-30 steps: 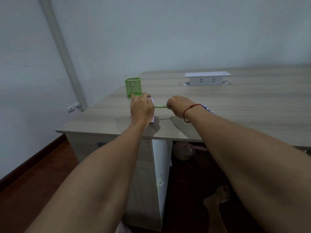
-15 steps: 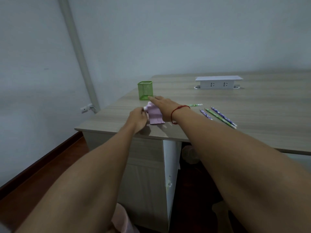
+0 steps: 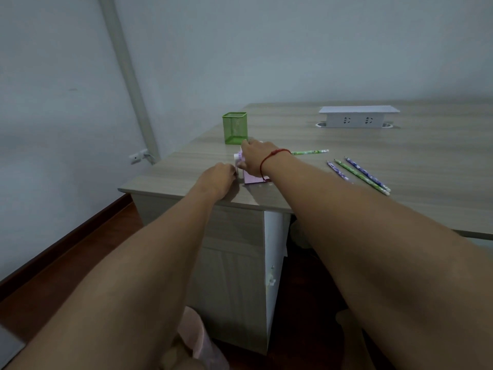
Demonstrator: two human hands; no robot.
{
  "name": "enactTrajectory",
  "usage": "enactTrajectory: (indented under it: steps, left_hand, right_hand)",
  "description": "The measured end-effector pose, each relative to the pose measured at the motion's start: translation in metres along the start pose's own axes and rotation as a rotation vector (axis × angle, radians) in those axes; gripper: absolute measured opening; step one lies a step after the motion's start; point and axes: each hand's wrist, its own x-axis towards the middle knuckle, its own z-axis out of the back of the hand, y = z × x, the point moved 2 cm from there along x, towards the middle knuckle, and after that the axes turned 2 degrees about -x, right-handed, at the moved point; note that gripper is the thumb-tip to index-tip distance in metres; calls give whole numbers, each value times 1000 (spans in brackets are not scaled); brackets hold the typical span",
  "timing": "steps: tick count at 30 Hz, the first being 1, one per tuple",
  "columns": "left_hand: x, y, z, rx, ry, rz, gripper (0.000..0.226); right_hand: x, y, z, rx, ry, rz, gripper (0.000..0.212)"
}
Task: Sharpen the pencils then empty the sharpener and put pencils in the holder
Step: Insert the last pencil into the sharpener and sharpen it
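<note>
The pink sharpener (image 3: 253, 177) stands on the desk (image 3: 400, 198) near its front left corner, and everything else sits in relation to it. The right hand (image 3: 253, 158) lies over the top of the sharpener, palm down, fingers curled around it and pressing it to the desk; a red string is tied around that wrist. The left hand (image 3: 220, 176) is just left of the sharpener, its fingers bunched at the small white and purple crank (image 3: 237, 158) on the sharpener's left side; whether they actually pinch it cannot be told. Just behind the sharpener stands the green mesh holder (image 3: 235, 128), upright. A green pencil (image 3: 310, 151) sticks out to the right of the sharpener, lying level, its near end hidden behind the right wrist. Further right, well apart from the sharpener, three more pencils (image 3: 358, 174) lie side by side on the desk, two purple and one green. Far behind them sits a white socket box (image 3: 357, 117).
</note>
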Motion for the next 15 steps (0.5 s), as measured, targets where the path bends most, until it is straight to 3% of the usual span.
enactTrajectory:
  steps: [4, 8, 15]
  left_hand:
    - [6, 4, 7, 139, 23, -76, 27]
    - [23, 12, 24, 250, 7, -168, 19]
    - [40, -16, 63, 317, -137, -321, 23]
  right_hand:
    - [2, -2, -3, -26, -80, 43, 37]
    - [1, 1, -17, 9, -95, 72, 42]
    - [8, -10, -11, -32, -62, 1, 46]
